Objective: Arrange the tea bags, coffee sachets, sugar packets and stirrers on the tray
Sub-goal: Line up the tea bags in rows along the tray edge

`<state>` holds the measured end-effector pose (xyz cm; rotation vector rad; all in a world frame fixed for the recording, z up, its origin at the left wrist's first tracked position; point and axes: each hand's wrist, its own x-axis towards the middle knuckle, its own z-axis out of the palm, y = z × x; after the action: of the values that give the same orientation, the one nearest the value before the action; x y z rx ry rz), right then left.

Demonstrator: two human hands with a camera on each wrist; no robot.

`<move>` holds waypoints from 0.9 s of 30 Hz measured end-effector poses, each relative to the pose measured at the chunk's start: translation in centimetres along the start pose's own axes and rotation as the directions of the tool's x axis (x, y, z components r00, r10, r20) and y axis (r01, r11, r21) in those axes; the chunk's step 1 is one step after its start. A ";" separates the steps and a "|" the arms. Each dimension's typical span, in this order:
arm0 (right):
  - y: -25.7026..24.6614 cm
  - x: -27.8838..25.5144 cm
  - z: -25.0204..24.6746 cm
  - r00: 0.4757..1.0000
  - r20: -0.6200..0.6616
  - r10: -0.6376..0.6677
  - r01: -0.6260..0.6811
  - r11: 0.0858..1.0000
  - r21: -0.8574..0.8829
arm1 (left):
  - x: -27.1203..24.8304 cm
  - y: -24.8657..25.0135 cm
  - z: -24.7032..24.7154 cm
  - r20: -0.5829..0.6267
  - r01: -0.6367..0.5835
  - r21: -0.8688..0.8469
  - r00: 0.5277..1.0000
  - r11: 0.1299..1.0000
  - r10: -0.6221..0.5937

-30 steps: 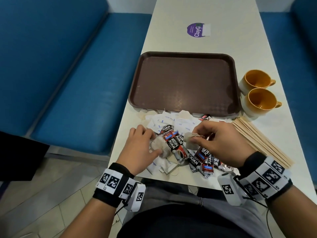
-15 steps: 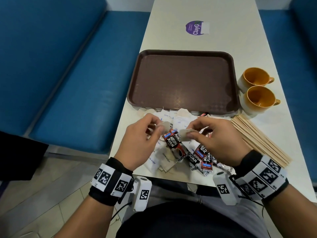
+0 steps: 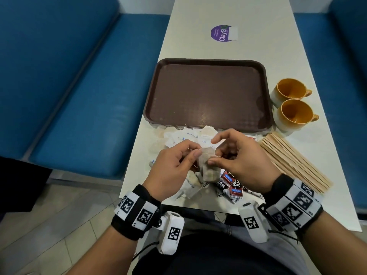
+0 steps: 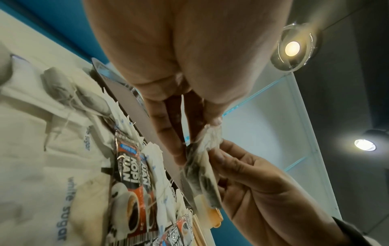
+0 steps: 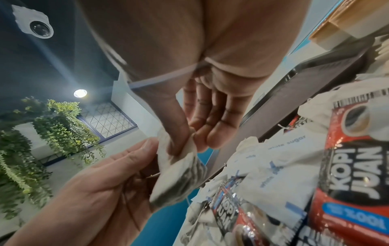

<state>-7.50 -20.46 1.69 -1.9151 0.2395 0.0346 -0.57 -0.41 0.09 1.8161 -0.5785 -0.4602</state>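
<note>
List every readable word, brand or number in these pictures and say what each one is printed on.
"KOPI JUAN": red and black coffee sachets.
"white sugar": white paper sugar packets.
"100%": blue band on a coffee sachet, shown upside down.
"ClayG": round purple sticker on the white table; its smaller lines are too small to read.
Wristband squares: coded markers, no words.

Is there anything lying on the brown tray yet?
No, the head view shows the brown tray bare, with the sachets, sugar packets and wooden stirrers all on the table beside it.
</note>
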 end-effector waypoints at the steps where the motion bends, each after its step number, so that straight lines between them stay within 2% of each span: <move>1: 0.1 0.0 0.0 1.000 -0.013 0.013 -0.013 1.000 0.001 | 0.0 0.0 -0.1 0.011 -0.007 0.004 1.000 1.000 0.007; 7: 0.4 0.1 0.0 0.998 -0.042 -0.040 0.031 0.983 -0.183 | 0.1 0.0 -1.0 0.084 0.024 -0.034 0.996 0.999 -0.021; 8: 0.5 0.1 -0.1 0.998 -0.052 -0.048 0.037 0.978 -0.208 | 0.3 -0.1 -1.6 0.059 0.022 -0.005 0.998 1.000 -0.021; 10: 0.3 0.0 -0.2 0.996 -0.063 -0.062 0.047 0.975 -0.219 | 0.9 -0.9 -3.2 -0.069 0.057 0.146 0.997 0.988 -0.047; 12: 0.3 0.0 -0.4 0.994 -0.088 -0.062 0.041 0.973 -0.227 | 1.2 -1.9 -5.2 -0.214 0.172 0.349 0.972 0.921 -0.100; 13: 0.4 -0.1 -0.5 0.994 -0.098 -0.054 0.030 0.971 -0.236 | 1.3 -2.6 -6.2 -0.249 0.226 0.443 0.961 0.868 -0.123; 15: 0.5 -0.1 -0.7 0.995 -0.093 -0.036 0.013 0.971 -0.241 | 1.4 -4.4 -7.8 -0.235 0.294 0.595 0.954 0.748 -0.188; 17: 0.7 -0.2 -0.9 0.996 -0.079 -0.033 0.014 0.974 -0.227 | 1.5 -5.6 -8.4 -0.222 0.333 0.658 0.943 0.675 -0.249; 24: 0.9 -0.4 -0.6 0.998 -0.056 -0.026 0.014 0.976 -0.215 | 2.7 -6.1 -5.7 -0.225 0.345 0.631 0.938 0.694 -0.262; 27: 0.7 -0.3 -0.6 0.999 -0.041 -0.022 0.013 0.974 -0.225 | 3.2 -5.6 -5.1 -0.252 0.331 0.624 0.943 0.708 -0.218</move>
<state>-8.00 -21.19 1.26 -2.1453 0.2563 0.0091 5.83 3.07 -3.76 2.6276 -0.3711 -0.3154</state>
